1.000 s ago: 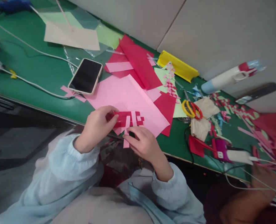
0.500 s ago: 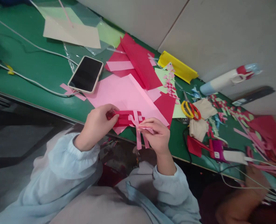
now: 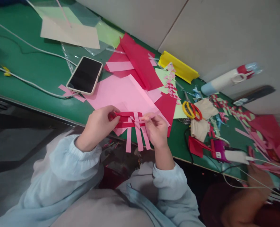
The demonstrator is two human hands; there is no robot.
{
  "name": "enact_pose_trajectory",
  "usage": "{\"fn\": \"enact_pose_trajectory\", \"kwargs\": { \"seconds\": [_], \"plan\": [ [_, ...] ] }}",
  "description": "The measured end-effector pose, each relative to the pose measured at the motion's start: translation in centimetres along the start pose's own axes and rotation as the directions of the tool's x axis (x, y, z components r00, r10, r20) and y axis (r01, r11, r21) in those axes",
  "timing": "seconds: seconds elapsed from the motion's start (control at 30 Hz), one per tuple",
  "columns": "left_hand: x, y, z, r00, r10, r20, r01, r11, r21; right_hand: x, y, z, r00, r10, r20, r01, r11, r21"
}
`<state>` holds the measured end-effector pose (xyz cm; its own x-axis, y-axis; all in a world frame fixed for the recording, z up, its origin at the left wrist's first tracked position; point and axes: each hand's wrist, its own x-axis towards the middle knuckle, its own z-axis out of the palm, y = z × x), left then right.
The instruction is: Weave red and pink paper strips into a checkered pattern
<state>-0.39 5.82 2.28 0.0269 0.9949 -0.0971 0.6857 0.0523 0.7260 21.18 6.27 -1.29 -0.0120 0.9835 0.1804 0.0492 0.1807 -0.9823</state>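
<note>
Green surface (image 3: 36, 71) runs along pale wall, littered with paper. Phone (image 3: 84, 75), pink sheet (image 3: 121, 91), scissors (image 3: 192, 110) near. Woven strips (image 3: 131, 124) at surface's near edge. Left hand (image 3: 98, 126) grip pinched on weave's left end; right hand (image 3: 156, 129) grip clamped on right end, wrists bent inward.

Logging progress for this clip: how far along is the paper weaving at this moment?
Done: three pink strips cross the red strips, their ends hanging over the green table edge. In hand: the left hand pinches the red strips' left end; the right hand works at the right end. Left: the weave looks small beside the finished woven piece, so probably more strips to add.
</note>
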Motion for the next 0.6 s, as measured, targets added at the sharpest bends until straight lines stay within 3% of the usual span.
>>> {"fn": "enact_pose_trajectory", "kwargs": {
  "seconds": [0.37, 0.6],
  "plan": [
    [0.3, 0.5, 0.4, 1.0, 0.016, 0.026, -0.019, 0.993, 0.121, 0.6, 1.2, 1.0, 0.979, 0.201, -0.035, -0.194, 0.97, 0.149],
    [0.4, 1.0, 1.0, 0.998, 0.047, 0.045, -0.052, 0.992, 0.115, 0.7, 1.3, 1.1, 0.97, 0.237, -0.047, -0.22, 0.945, 0.242]
  ]
}}
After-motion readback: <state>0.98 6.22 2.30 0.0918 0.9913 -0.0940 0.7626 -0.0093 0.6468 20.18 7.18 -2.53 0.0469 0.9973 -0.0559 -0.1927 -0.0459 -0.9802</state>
